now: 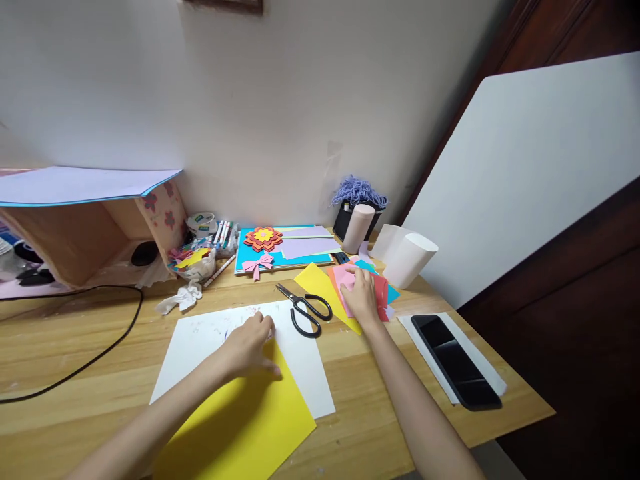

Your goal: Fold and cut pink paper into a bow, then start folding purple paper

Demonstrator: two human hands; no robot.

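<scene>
My left hand [251, 345] is over the top corner of a large yellow sheet [245, 420], thumb and fingers apart, casting a shadow on it. That sheet partly covers a marked white sheet [200, 340]. My right hand [361, 297] is on a small pile of coloured paper, its bent fingers and thumb at a pink piece [342, 275]; the fingertips' hold is partly hidden. Under the pile, a smaller yellow piece [320, 283] sticks out to the left. Between my hands lie black-handled scissors [305, 310], blades slightly parted and pointing away to the left.
A phone [455, 360] lies on white paper at the right edge. Behind stand a pale cardboard tube [359, 228], a rolled white sheet [410, 260] and a black holder with purple yarn [359, 192]. A layered paper flower [263, 239], pink bow [259, 265], markers [223, 233] and open box [95, 233] are farther left.
</scene>
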